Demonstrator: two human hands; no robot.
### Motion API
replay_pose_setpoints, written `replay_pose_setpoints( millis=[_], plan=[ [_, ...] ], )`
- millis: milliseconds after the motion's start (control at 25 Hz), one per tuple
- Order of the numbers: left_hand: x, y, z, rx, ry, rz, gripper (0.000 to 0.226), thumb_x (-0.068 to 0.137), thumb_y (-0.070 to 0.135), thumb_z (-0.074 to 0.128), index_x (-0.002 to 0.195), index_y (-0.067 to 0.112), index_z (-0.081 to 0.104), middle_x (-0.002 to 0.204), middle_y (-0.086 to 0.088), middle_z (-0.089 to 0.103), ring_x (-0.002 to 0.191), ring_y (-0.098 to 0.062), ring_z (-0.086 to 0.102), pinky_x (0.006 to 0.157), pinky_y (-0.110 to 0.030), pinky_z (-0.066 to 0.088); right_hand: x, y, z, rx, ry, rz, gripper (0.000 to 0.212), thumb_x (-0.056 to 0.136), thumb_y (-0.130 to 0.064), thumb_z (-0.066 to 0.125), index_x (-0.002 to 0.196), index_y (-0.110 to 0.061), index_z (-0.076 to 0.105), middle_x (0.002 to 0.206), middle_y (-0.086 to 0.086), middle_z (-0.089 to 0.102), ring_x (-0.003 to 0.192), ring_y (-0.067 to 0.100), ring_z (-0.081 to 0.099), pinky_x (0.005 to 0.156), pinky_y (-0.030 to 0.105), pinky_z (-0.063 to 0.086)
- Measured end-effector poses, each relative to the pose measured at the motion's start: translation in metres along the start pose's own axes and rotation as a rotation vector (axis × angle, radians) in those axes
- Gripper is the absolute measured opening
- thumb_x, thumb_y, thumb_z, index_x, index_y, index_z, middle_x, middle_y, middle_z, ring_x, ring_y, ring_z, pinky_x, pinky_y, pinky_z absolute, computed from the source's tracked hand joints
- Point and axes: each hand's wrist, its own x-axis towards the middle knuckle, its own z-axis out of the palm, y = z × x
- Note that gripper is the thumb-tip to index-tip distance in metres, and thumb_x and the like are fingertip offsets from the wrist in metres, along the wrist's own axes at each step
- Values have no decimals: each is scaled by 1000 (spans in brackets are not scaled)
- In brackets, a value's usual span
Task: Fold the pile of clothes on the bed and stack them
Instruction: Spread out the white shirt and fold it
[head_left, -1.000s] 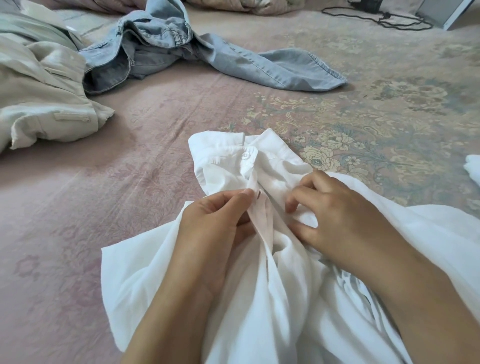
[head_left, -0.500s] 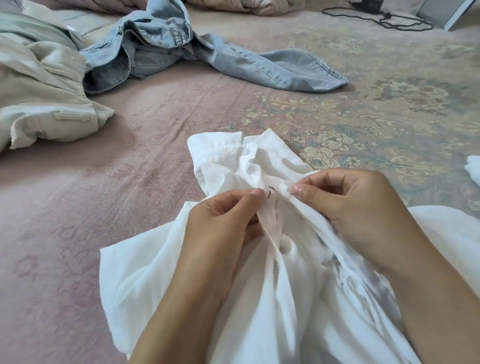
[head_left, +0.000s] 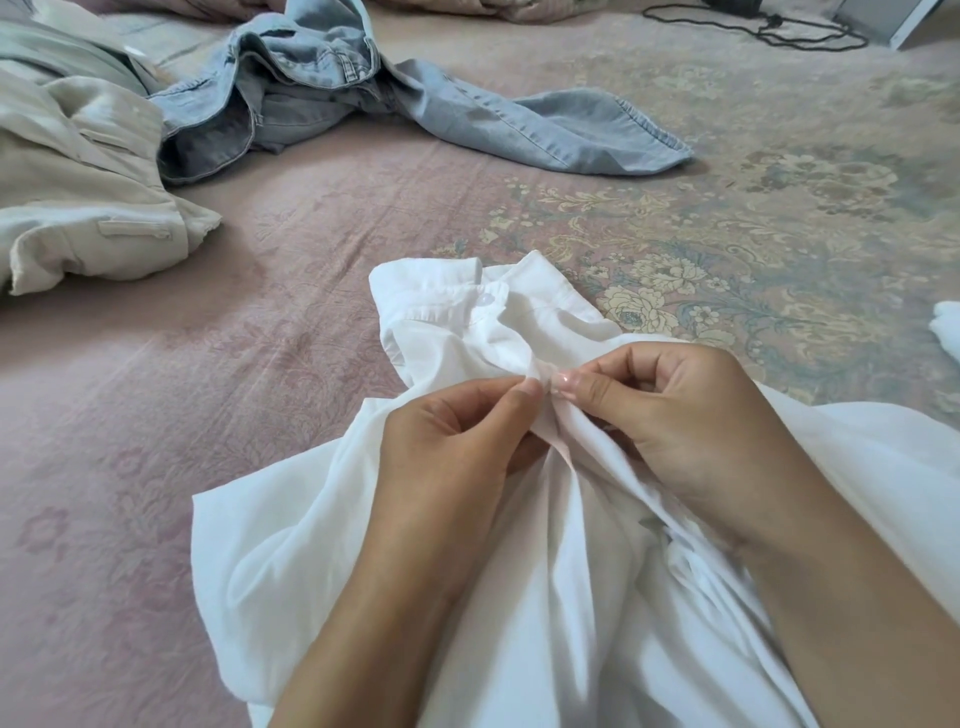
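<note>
The white button-up shirt (head_left: 519, 519) lay on the bed (head_left: 156, 415) directly before the person, collar pointing away, placket running toward them. The left hand (head_left: 447, 457) and right hand (head_left: 675, 421), equally near, pinched facing placket edges together below the collar button (head_left: 484, 300).

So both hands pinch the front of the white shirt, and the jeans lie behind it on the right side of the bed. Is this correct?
Not quite. The head view shows the jeans behind the white shirt on the left. Left hand and right hand do pinch its front.
</note>
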Motion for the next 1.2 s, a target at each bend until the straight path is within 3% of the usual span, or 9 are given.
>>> replay_pose_setpoints(
  millis=[200,320,440,560,680,800,960,1080,1200],
  plan=[
    [0,3,3,-56,-29,-3,30,90,11,58,64,7,73,69,-8,70,66,-14,67,73,-28,57,2,3,0,-88,51,-47,18,82,-27,72,70,-13,70,72,11,70,62,15,59,62,28,47],
    [3,2,1,-49,1,-29,17,83,6,66,68,6,73,72,-12,70,69,-18,65,75,-31,56,1,3,1,-100,9,-56,20,82,-28,70,69,-13,70,69,6,71,61,10,60,61,25,47],
    [4,-1,-3,2,53,-22,13,76,3,73,66,10,73,68,-7,70,61,-13,64,65,-23,56,1,3,3,-125,-26,-103,21,87,-24,65,73,-10,71,70,7,71,61,10,59,59,25,47],
    [2,-2,-3,209,113,131,10,77,9,76,69,15,72,67,0,72,61,-9,67,63,-19,56,0,4,7,-212,-51,-150,27,93,-24,57,75,-9,70,64,6,67,58,16,55,57,29,44],
    [0,-4,-3,470,133,316,12,78,12,74,70,20,71,67,9,71,64,0,66,62,-10,47,-2,6,10,-236,-41,-140,30,89,-33,61,70,-13,71,60,-4,67,56,9,57,57,22,43],
    [0,-7,-2,544,124,378,14,77,9,75,71,20,71,70,9,70,67,2,65,63,-5,44,-1,9,11,-255,6,-127,26,90,-26,61,70,-14,71,68,3,69,65,17,62,62,27,45],
    [2,-11,-4,616,104,484,11,76,7,77,72,17,72,73,8,69,72,3,64,65,-3,44,2,12,11,-269,23,-95,27,91,-22,59,71,-6,69,62,2,67,59,16,57,59,25,43],
    [6,-15,-6,733,101,634,3,76,11,74,75,14,73,77,9,67,77,1,62,67,-3,45,4,16,10,-201,-32,-51,31,92,-18,57,80,10,62,63,22,57,59,15,45,57,28,38],
    [4,-12,-5,647,130,559,7,77,11,77,73,15,73,73,8,68,73,3,63,66,-4,44,5,16,10,-81,-43,-31,29,94,-15,55,79,9,62,67,28,59,63,19,47,61,33,40]
  ],
)
